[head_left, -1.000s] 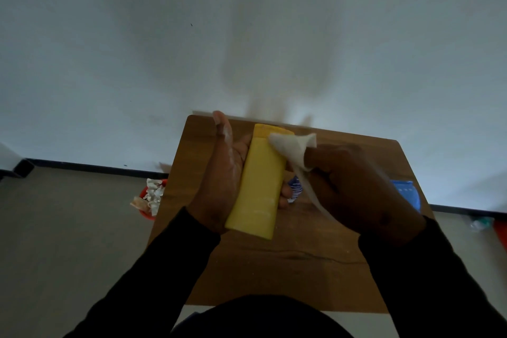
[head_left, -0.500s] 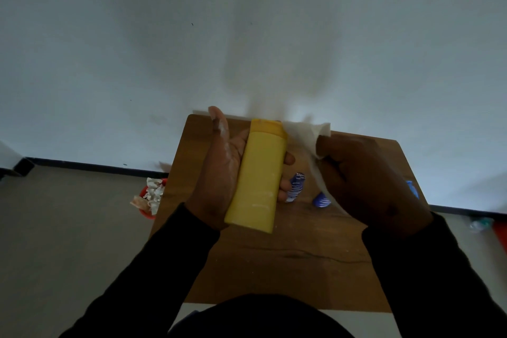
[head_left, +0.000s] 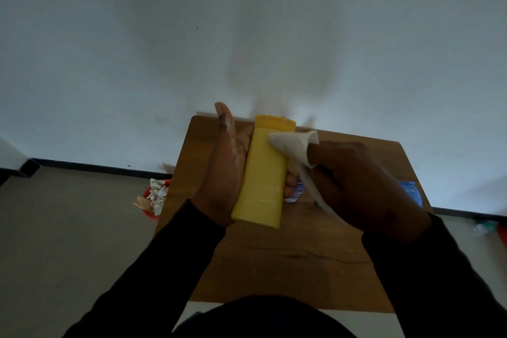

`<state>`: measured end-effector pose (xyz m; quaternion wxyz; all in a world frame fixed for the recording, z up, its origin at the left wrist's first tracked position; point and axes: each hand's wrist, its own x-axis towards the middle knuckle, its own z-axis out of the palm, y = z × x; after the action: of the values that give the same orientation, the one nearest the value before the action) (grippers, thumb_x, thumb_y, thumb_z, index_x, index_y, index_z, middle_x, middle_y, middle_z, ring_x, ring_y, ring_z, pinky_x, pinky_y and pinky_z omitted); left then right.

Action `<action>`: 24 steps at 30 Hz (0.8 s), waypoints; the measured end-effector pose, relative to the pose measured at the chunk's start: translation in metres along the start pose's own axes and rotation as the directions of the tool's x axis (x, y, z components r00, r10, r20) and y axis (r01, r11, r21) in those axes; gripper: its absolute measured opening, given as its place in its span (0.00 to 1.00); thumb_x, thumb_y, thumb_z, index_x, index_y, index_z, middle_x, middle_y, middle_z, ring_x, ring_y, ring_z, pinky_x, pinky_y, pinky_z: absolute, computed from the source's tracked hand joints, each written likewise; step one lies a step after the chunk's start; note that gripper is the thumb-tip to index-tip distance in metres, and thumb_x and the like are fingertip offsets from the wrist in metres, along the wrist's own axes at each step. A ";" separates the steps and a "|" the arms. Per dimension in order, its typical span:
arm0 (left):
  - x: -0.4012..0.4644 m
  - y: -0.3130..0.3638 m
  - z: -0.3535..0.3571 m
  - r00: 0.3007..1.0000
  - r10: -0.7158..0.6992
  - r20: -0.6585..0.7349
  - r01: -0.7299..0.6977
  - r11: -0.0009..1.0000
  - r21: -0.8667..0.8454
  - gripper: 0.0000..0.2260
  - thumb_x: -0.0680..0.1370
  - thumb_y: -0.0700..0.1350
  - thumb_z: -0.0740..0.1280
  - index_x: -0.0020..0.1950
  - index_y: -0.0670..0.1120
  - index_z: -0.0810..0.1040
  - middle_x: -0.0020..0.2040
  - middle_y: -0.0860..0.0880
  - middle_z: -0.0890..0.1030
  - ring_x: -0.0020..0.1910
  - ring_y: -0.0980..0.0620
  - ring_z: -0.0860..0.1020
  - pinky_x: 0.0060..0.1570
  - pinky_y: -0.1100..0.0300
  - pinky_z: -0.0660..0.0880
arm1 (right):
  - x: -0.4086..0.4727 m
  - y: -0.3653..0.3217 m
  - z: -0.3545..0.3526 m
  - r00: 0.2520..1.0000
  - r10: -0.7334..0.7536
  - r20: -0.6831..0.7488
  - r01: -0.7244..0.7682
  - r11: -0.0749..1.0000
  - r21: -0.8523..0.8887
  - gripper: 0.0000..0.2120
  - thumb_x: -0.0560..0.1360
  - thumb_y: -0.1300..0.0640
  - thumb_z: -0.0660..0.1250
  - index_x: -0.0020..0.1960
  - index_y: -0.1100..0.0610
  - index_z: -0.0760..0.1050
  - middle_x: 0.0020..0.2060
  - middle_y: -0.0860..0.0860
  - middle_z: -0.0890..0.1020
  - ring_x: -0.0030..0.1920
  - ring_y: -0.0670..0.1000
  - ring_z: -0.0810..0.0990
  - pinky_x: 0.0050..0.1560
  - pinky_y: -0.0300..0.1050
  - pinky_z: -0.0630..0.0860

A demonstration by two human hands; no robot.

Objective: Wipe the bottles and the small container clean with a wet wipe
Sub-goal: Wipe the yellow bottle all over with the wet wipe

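- Yellow bottle (head_left: 260, 175) is held above the far half of the wooden table (head_left: 288, 269), with its cap end toward the far edge and its flat base toward the person.
- The left hand (head_left: 227, 170) grasps the bottle from the left side; the thumb points up along it and the fingertips (head_left: 290, 186) show on the right side of the bottle.
- The right hand (head_left: 359, 184) is clenched around a white wet wipe (head_left: 293, 145), and the folded tip of the wipe is touching the upper part of the bottle, just below the cap.
- A small blue-and-white container (head_left: 297, 192) lies on the table, partly hidden behind the bottle and the fingers.
- A blue object (head_left: 411, 193) is near the right edge of the table, mostly hidden by the right hand.
- On the floor beside the left edge, a red bin (head_left: 153, 197) holds crumpled paper.
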<state>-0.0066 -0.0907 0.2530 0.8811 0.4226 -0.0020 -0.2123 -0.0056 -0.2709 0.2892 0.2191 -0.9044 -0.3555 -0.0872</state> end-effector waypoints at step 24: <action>0.000 0.003 0.004 0.999 -0.003 0.035 0.002 1.000 0.011 0.46 0.71 0.75 0.41 0.64 0.40 0.76 0.44 0.36 0.80 0.33 0.43 0.80 0.34 0.51 0.79 | -0.013 -0.003 0.000 0.997 0.073 -0.017 -0.071 0.993 0.096 0.07 0.76 0.51 0.59 0.42 0.50 0.74 0.34 0.41 0.77 0.33 0.44 0.80 0.30 0.42 0.78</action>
<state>-0.0062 -0.0920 0.2574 0.8784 0.4235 -0.0179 -0.2207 -0.0172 -0.2767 0.2866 0.2688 -0.9042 -0.3242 -0.0712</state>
